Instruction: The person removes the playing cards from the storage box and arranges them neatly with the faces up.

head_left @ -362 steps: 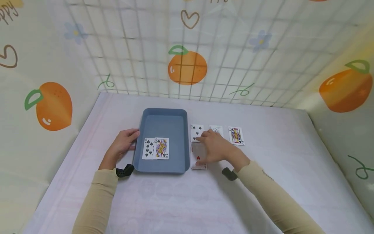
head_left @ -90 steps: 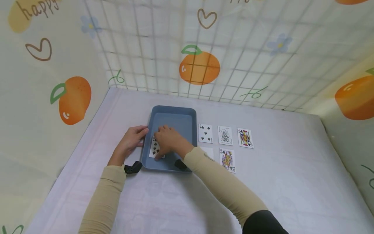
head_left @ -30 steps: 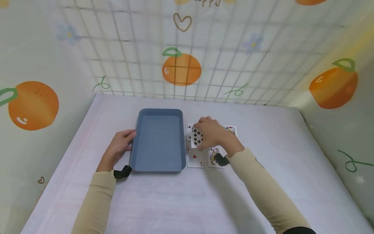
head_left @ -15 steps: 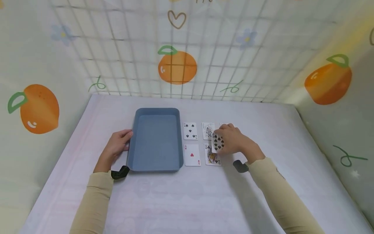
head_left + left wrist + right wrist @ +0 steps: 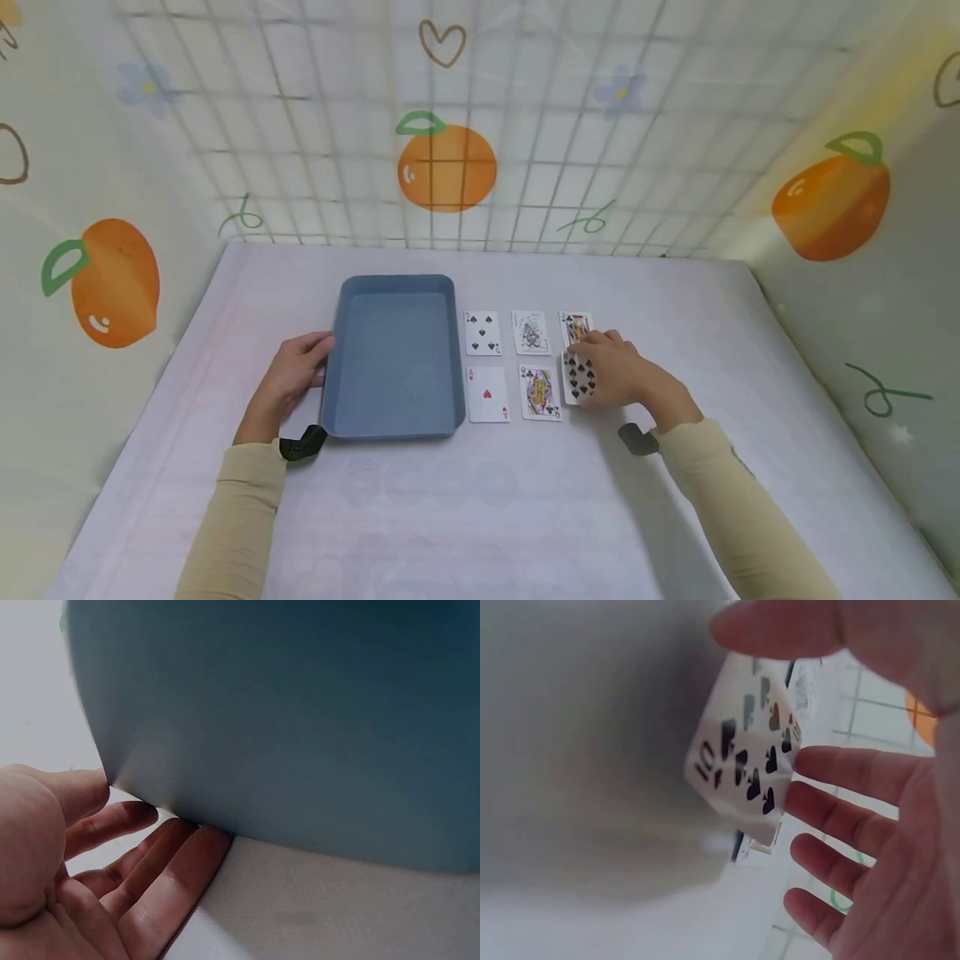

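Observation:
My right hand [image 5: 617, 371] holds a playing card, the ten of spades [image 5: 579, 378], by its edges, close over the table right of the queen of clubs [image 5: 540, 392]. In the right wrist view this ten of spades [image 5: 746, 750] bows between thumb and fingertips. At the blue-grey tray's left side [image 5: 327, 392], my left hand [image 5: 291, 373] rests its thumb and fingertips against the edge. The left wrist view shows the fingers of the left hand [image 5: 127, 877] fairly straight, tips along the edge of the tray [image 5: 285, 735].
The five of spades [image 5: 482, 333], a joker [image 5: 531, 333] and a face card [image 5: 576, 323] form a back row on the table. Below the five lies the ace of hearts [image 5: 487, 394]. Patterned cloth walls [image 5: 517, 167] stand around the table.
The queen, once in the tray, lies on the table. My right hand has taken the ten out of the tray and carried it right, past the queen. The left hand stays at the tray.

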Motion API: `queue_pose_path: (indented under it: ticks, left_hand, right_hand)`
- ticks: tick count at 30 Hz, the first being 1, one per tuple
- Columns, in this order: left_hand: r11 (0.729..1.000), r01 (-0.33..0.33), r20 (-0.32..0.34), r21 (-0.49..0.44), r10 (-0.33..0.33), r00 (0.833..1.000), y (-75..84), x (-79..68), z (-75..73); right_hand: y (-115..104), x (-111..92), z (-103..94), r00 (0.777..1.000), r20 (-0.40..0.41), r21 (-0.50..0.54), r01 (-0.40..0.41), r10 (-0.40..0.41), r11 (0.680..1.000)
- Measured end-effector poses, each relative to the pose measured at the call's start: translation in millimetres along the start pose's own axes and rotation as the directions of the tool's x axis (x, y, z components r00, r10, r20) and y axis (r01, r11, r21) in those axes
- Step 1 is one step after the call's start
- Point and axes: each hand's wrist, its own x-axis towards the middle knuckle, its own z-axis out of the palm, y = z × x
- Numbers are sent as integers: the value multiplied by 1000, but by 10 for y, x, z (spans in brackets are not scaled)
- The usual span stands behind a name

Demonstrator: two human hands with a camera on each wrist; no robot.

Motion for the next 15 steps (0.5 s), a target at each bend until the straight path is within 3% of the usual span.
queue_pose_path:
  ticks: [15]
  left_hand:
    - [1000,-5,6,22,5,1000,-1,-12,-8]
  right_hand:
    - [75,-118,80,1000,2,-9,13,-13,1000]
